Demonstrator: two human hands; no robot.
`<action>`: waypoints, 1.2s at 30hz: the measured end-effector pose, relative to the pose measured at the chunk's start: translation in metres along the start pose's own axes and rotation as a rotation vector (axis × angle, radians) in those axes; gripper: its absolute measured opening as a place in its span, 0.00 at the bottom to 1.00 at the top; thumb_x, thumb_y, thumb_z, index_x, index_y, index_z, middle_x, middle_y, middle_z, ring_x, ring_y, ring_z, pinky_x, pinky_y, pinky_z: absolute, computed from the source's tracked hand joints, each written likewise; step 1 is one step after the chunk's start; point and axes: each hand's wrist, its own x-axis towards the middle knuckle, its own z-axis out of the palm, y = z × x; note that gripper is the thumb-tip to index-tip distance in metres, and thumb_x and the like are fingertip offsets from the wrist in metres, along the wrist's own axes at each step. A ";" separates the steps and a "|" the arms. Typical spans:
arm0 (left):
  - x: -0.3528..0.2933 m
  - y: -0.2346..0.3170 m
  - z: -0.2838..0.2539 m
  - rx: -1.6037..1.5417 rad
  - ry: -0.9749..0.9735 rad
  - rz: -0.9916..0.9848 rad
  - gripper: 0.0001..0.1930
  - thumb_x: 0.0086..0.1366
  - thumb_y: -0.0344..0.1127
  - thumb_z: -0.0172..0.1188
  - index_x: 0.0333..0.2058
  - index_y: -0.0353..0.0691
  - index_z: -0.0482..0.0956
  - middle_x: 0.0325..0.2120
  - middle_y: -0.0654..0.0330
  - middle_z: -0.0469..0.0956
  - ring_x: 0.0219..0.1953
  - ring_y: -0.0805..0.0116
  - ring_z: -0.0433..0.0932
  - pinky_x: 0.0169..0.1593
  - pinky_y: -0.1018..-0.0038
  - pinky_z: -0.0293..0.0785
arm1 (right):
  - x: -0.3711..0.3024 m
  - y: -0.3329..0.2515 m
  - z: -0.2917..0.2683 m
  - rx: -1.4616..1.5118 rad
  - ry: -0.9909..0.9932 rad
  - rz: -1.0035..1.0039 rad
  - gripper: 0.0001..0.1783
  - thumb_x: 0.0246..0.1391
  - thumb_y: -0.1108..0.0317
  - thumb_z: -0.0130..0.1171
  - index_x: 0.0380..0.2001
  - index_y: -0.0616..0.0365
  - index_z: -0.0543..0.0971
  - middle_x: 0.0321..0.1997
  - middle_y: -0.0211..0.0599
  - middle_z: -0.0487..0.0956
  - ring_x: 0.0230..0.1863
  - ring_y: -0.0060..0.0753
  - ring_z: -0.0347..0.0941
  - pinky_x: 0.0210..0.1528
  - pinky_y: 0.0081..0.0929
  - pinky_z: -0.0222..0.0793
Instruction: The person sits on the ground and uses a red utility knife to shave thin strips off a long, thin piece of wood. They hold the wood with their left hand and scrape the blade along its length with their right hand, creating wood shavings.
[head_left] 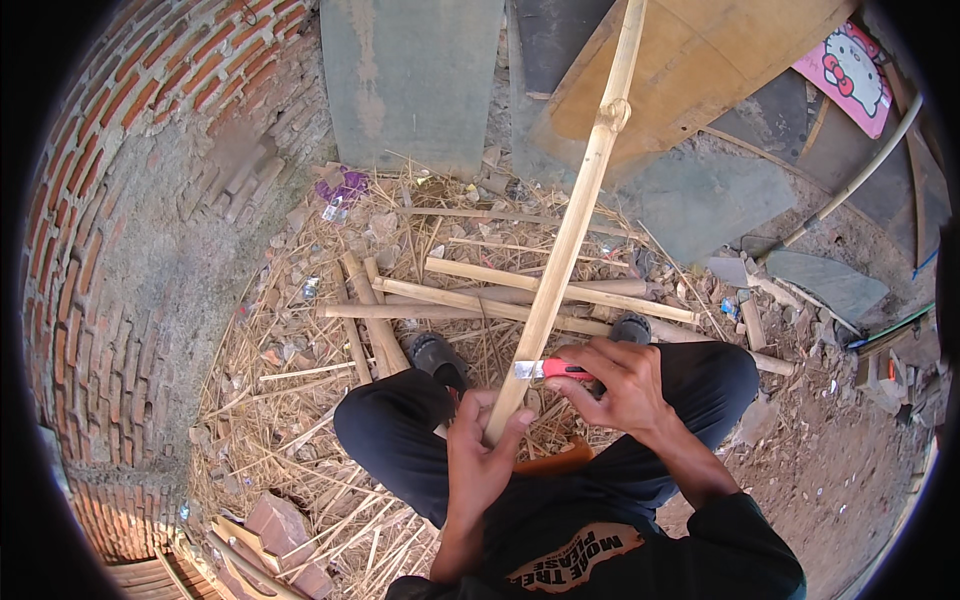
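Observation:
A long split bamboo strip slants up and away from my lap, with a knobby node near its upper part. Its near end sits in my left hand, fingers and thumb closed around it. My right hand grips a red utility knife. The knife's wide metal blade lies across the strip, touching it a little above my left hand. Part of the knife's handle is hidden under my right fingers.
Several bamboo pieces lie beyond my feet on ground littered with shavings and rubble. A brick wall rises at left. Grey panels and a brown board lean at the back. Something orange shows between my legs.

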 end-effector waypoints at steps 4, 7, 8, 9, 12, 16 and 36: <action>-0.004 -0.001 -0.002 0.012 -0.002 -0.025 0.13 0.74 0.29 0.71 0.50 0.33 0.76 0.36 0.61 0.87 0.36 0.83 0.80 0.38 0.82 0.72 | 0.006 0.001 -0.005 -0.005 0.035 0.002 0.16 0.53 0.55 0.82 0.40 0.49 0.90 0.28 0.28 0.83 0.24 0.35 0.82 0.25 0.33 0.74; -0.007 0.007 0.001 -0.006 0.011 -0.023 0.11 0.75 0.30 0.69 0.47 0.36 0.75 0.31 0.67 0.83 0.32 0.87 0.73 0.36 0.84 0.66 | 0.010 0.004 -0.011 -0.020 0.028 0.011 0.16 0.53 0.55 0.81 0.40 0.50 0.90 0.28 0.29 0.84 0.23 0.35 0.81 0.25 0.33 0.73; -0.008 0.007 0.001 -0.006 0.011 -0.021 0.11 0.75 0.30 0.69 0.47 0.36 0.75 0.31 0.67 0.83 0.32 0.87 0.73 0.36 0.84 0.66 | 0.010 0.005 -0.012 -0.022 0.020 0.014 0.16 0.53 0.55 0.81 0.40 0.51 0.90 0.28 0.29 0.84 0.23 0.35 0.81 0.25 0.33 0.73; -0.009 0.005 0.000 -0.007 0.012 -0.019 0.11 0.75 0.30 0.69 0.47 0.36 0.75 0.31 0.67 0.83 0.32 0.87 0.73 0.36 0.84 0.66 | 0.011 0.006 -0.011 -0.023 0.023 0.013 0.16 0.53 0.55 0.81 0.40 0.51 0.90 0.28 0.29 0.84 0.23 0.35 0.81 0.25 0.33 0.73; -0.010 0.003 0.000 0.009 0.018 -0.011 0.11 0.75 0.30 0.69 0.47 0.36 0.75 0.31 0.67 0.83 0.32 0.87 0.73 0.36 0.84 0.66 | 0.012 0.010 -0.011 -0.024 0.030 0.005 0.16 0.54 0.54 0.81 0.40 0.51 0.90 0.28 0.30 0.84 0.23 0.36 0.81 0.25 0.33 0.73; -0.012 0.006 -0.003 0.021 0.015 -0.035 0.11 0.75 0.30 0.70 0.47 0.36 0.75 0.30 0.68 0.82 0.32 0.88 0.72 0.36 0.84 0.64 | 0.017 0.014 -0.012 -0.010 0.034 -0.008 0.17 0.54 0.54 0.80 0.41 0.51 0.90 0.28 0.30 0.84 0.23 0.37 0.82 0.25 0.34 0.73; -0.038 -0.011 -0.020 0.068 0.000 -0.089 0.13 0.73 0.30 0.72 0.47 0.33 0.76 0.33 0.59 0.88 0.35 0.84 0.80 0.38 0.82 0.73 | 0.063 0.059 -0.043 -0.051 0.113 0.174 0.15 0.61 0.59 0.76 0.43 0.58 0.90 0.35 0.44 0.89 0.32 0.41 0.88 0.36 0.33 0.82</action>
